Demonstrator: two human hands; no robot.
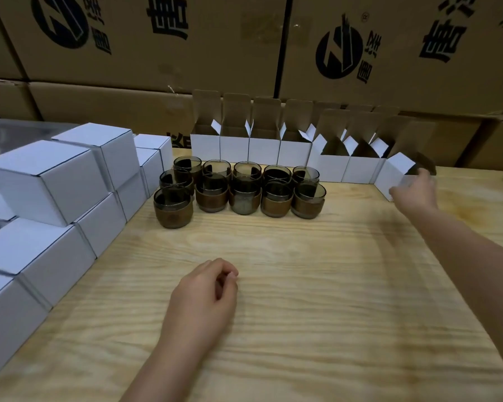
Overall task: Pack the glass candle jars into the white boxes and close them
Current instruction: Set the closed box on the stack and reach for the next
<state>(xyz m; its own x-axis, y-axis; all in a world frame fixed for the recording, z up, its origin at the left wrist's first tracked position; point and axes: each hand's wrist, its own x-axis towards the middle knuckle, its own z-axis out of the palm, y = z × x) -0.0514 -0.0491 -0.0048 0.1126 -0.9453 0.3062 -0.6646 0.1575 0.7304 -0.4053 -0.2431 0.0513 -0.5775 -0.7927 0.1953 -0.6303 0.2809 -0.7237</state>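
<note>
On the wooden bench (pixel 302 285), toward the back: a bunch of glass candle jars (pixel 244 195). Dark glass, brown bands around the lower half. All upright, packed close in rows, many touching. All out on the wood, none in a box.

Just behind the jars: a row of open white boxes (pixel 234 149), flaps up, side by side, running off to the right. At the right end of that row: one end box (pixel 395 172), also open, turned a little and sitting nearer the front.

Right hand (pixel 415 190): reaches far out, right up against the front of the end box. Too blurry to tell how its fingers lie, or whether gripping anything.

Left hand (pixel 204 294): rests low on the bare wood near the middle, well apart from the jars. Fingers (pixel 227 274) loosely curled and relaxed, holding nothing.

Along the left side of the bench: closed white boxes (pixel 44 181), stacked in layers, the far stack just beside the jars.

Behind everything: big brown cartons (pixel 157 39) with black print, piled up like a wall.
</note>
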